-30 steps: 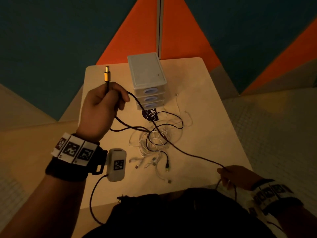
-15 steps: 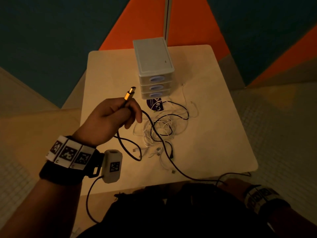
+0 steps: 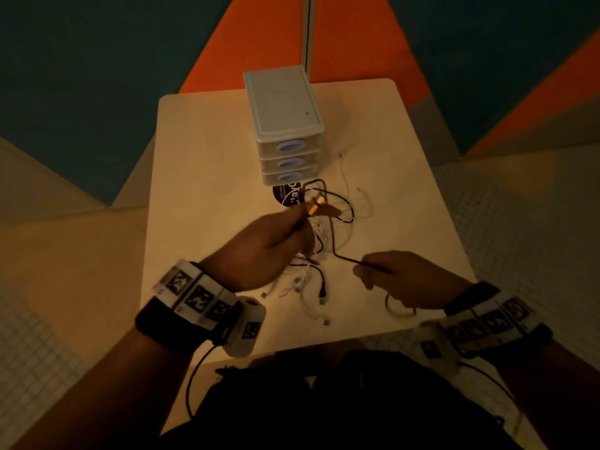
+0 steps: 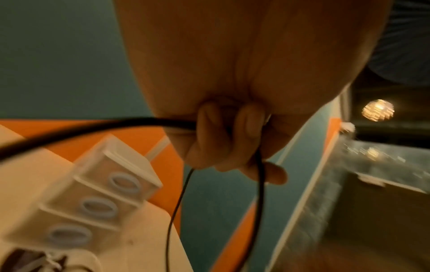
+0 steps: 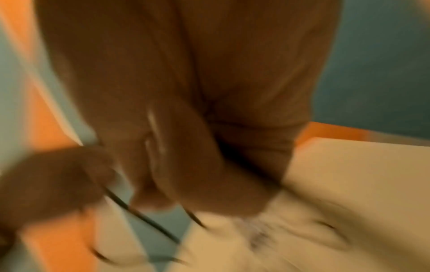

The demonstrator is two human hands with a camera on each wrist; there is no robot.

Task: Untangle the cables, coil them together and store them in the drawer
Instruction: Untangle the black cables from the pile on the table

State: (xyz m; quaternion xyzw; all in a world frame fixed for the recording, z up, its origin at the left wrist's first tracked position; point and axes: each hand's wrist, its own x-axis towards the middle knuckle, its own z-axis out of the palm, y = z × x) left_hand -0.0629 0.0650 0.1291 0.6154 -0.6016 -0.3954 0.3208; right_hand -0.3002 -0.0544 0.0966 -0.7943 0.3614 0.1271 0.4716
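Observation:
My left hand (image 3: 276, 241) grips a black cable (image 3: 334, 241) just behind its orange plug (image 3: 315, 205), held above the table. In the left wrist view its curled fingers (image 4: 209, 132) close round the black cable (image 4: 93, 127). My right hand (image 3: 399, 277) pinches the same cable farther along, low over the table's near right part. A tangle of white and black cables (image 3: 311, 280) lies on the table between and under both hands. The small three-drawer unit (image 3: 285, 125) stands at the back, all drawers closed. The right wrist view is blurred.
The beige table (image 3: 207, 177) is small, its near edge close to my body. A round dark sticker (image 3: 287, 194) lies in front of the drawers. A thin white cable (image 3: 345, 180) trails to the right of the unit. Floor and coloured walls surround the table.
My left hand has come down and rightward with the plug, over the tangle. My right hand has risen from below the table edge onto the table, drawing the cable in.

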